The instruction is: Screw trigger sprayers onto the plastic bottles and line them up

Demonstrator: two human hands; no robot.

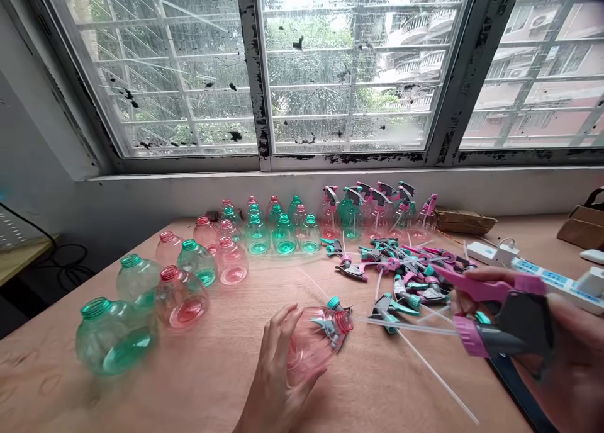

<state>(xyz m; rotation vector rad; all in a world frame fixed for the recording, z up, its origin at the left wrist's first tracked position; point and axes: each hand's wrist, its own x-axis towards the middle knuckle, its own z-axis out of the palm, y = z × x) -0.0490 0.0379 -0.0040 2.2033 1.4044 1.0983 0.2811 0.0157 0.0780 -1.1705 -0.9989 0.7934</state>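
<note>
My left hand (285,364) is wrapped round a clear pink bottle (309,348), tilted so that its open neck points right. In my right hand (561,332) is a pink and black spray trigger head (509,310), its clear dip tube (415,326) reaching left towards the bottle's mouth. Whether the tube's tip touches the neck I cannot tell. Behind the bottle, a teal and grey spray head (334,304) lies on the table, partly seen through the pink plastic. More pink, teal and black spray heads (415,269) are heaped beyond my right hand.
Open pink and green bottles (284,235) stand at the left and back of the wooden table (212,382). Bottles fitted with spray heads (377,216) stand by the wall. A power strip (557,282) and brown package (465,221) are at the right.
</note>
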